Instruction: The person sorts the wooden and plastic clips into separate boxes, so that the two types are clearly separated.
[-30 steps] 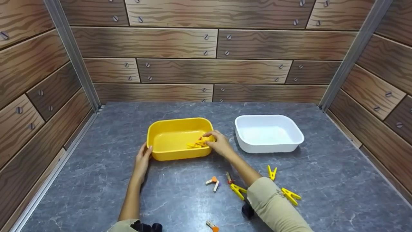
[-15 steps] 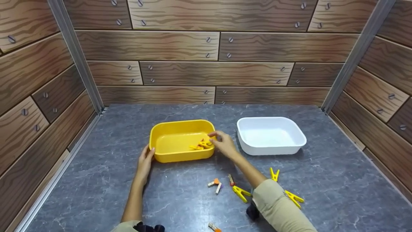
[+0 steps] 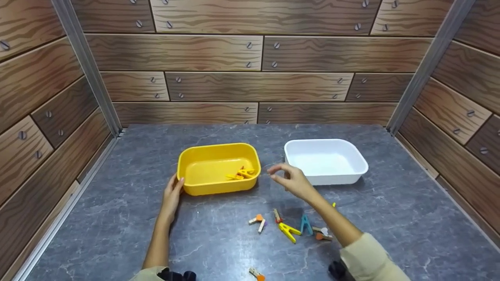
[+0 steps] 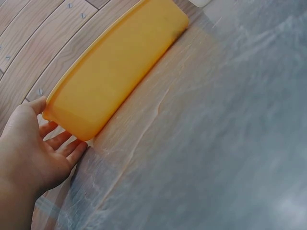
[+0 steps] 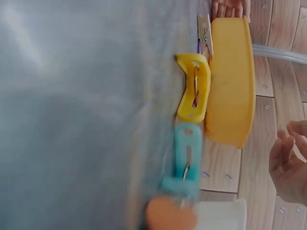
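Grey marble-look table (image 3: 390,218): left hand (image 3: 172,194) rests relaxed fingers against the yellow plastic tub (image 3: 203,187); right hand (image 3: 295,182) hovers beside it, loosely curled and empty; only the head view shows the pegs (image 3: 241,174) inside.

A rectangular yellow plastic tub (image 3: 218,168) is seen at centre frame on the grey marbled tabletop (image 3: 117,218), its left end touched by the left hand (image 3: 172,195). Yellow clothespins (image 3: 241,174) lie inside. The right hand (image 3: 293,181) is held, fingers loosely curled (nothing gripped), between it and a white rectangular plastic tub (image 3: 325,160). Scattered coloured clothespins (image 3: 291,228) lie below.
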Available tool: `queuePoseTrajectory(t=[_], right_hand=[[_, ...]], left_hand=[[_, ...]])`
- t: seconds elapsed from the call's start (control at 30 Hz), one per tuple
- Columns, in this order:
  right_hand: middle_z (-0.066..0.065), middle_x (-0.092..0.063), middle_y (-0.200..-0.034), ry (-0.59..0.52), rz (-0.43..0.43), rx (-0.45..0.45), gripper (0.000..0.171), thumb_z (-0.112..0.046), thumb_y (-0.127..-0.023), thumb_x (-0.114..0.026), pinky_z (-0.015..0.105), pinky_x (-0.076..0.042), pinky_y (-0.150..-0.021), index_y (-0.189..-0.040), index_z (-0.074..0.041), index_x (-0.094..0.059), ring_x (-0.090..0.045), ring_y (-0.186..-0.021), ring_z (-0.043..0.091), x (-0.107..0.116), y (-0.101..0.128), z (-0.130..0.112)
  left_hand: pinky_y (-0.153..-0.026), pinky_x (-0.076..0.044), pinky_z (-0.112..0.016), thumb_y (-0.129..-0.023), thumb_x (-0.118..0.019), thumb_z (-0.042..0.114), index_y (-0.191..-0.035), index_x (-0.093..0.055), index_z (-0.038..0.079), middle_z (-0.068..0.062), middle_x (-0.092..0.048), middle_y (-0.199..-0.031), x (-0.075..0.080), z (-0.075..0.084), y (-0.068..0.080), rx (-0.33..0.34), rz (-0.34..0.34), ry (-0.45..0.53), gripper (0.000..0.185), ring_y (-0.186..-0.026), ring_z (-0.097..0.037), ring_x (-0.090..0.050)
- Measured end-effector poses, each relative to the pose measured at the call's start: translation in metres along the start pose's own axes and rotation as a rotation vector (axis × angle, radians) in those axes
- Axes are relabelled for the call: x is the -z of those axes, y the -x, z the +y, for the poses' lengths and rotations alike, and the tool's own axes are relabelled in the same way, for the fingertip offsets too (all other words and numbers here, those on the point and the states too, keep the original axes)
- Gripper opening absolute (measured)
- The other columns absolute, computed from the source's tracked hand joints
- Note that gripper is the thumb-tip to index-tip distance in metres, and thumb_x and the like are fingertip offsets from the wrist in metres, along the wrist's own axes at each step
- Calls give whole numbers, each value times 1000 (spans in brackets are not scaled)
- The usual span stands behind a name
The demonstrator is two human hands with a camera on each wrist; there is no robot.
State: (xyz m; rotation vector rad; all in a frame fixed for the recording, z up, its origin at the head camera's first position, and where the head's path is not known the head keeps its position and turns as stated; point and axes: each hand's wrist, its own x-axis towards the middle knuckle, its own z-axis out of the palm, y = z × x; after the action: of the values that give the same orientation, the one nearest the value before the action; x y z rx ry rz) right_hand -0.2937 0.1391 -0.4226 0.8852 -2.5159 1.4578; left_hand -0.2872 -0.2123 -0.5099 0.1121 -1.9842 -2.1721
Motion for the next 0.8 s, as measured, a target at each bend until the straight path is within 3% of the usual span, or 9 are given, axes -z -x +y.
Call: queuePoseTrajectory(t=[0.17,0.3,0.5,0.8], right_hand=[[16,-63,-96,79,-159,82,16,-3,-89,-59,18,-36,-45,-103,4,-62,-38,-50,7,13,26,-15],[11,-65,-95,115,-263,114,18,-6,-88,-61,19,-35,-47,-103,1,-64,-38,-53,8,19,45,7],[2,-65,-95,100,-348,45,20,-19,-87,-64,19,-34,-48,-104,-8,-66,-38,-55,5,20,67,36],[-2,-64,-94,38,-430,-31,24,-25,-84,-68,18,-36,-48,-107,-15,-66,-38,-53,4,15,85,49]], left_hand=[[-104,-27,-42,-99,-42,15,-142,-21,-8,-26,-23,-144,2,1,0,-3,5,-5,53,-129,-34,-29],[-104,-28,-41,-99,-42,16,-142,-21,-7,-26,-25,-143,0,1,1,4,10,-13,53,-128,-34,-30],[-104,-28,-41,-99,-43,19,-142,-20,-7,-26,-25,-143,-2,2,2,4,16,-12,55,-127,-34,-31],[-103,-29,-40,-99,-43,18,-141,-24,-7,-25,-29,-141,0,-1,1,-14,13,-28,53,-126,-32,-33]])
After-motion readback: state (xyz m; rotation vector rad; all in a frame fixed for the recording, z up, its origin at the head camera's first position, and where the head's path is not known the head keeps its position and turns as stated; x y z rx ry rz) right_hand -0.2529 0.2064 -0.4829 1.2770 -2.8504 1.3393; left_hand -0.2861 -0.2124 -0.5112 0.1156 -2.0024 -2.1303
